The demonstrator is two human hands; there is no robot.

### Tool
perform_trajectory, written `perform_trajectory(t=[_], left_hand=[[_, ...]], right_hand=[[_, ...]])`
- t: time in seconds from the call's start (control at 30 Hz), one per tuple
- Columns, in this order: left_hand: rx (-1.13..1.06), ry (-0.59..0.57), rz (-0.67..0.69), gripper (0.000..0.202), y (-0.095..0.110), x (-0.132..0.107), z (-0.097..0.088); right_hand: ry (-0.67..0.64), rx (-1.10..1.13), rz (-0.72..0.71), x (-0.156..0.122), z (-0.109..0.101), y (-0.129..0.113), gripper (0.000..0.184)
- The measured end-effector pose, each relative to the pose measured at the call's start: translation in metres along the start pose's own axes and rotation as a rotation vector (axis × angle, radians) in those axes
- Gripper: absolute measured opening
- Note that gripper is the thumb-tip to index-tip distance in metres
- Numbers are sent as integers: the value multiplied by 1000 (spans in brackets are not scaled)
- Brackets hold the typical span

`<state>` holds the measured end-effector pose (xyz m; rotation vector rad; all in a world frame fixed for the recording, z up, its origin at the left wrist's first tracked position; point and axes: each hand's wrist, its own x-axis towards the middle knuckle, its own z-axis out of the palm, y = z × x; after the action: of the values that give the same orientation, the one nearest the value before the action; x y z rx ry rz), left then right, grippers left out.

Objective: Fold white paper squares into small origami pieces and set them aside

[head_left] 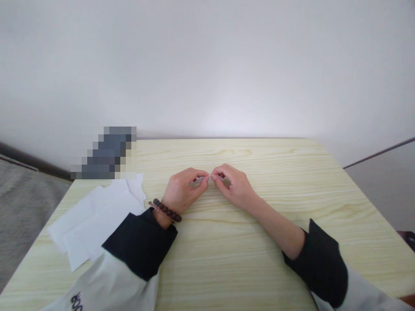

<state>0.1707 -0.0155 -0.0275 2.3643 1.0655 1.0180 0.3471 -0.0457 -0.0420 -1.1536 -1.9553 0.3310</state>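
Note:
My left hand and my right hand meet fingertip to fingertip above the middle of the table. Between them they pinch a narrow strip of white paper, each thumb and forefinger closed on one side of it. Most of the strip is hidden by my fingers, so its full shape cannot be made out. A dark beaded bracelet circles my left wrist. Both sleeves are pale with black cuffs.
Several loose white paper sheets overlap at the left of the light wood-grain table. Behind them, a blurred-out dark object lies near the back left corner. A white wall stands along the table's far edge.

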Motion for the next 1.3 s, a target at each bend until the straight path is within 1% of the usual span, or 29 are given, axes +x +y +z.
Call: perform_trajectory(t=[0.13, 0.2, 0.43, 0.53, 0.6, 0.7, 0.8, 0.9, 1.03, 1.1, 1.2, 1.3], left_hand=[[-122, -48, -136, 20, 0, 1, -1], [-171, -81, -182, 23, -1, 1, -2], [-257, -129, -248, 27, -2, 3, -3], [-345, -136, -304, 32, -3, 3, -2], [-380, -149, -307, 31, -3, 3, -2], [-343, -164, -249, 26, -2, 3, -2], [-279, -153, -216, 24, -2, 3, -3], [-262, -154, -210, 23, -3, 3, -2], [-307, -202, -177, 25, -7, 3, -2], [-319, -212, -191, 27, -9, 3, -2], [-357, -175, -253, 26, -9, 3, -1], [-428, -127, -305, 32, -6, 2, -2]], right_hand=[[29, 93, 77, 2, -1, -3, 12], [40, 128, 110, 3, -2, -4, 13], [37, 201, 180, 4, -3, -2, 15], [48, 206, 199, 4, -3, -1, 15], [48, 182, 167, 4, -2, 0, 14], [28, 121, 107, 4, -2, 1, 14], [9, 106, 112, 4, -1, 1, 14], [29, 157, 181, 5, -1, 2, 15], [51, 331, 321, 7, -1, 2, 16], [48, 394, 372, 7, -1, 1, 18], [71, 425, 418, 7, -2, 2, 19], [119, 458, 457, 7, -2, 3, 19]])
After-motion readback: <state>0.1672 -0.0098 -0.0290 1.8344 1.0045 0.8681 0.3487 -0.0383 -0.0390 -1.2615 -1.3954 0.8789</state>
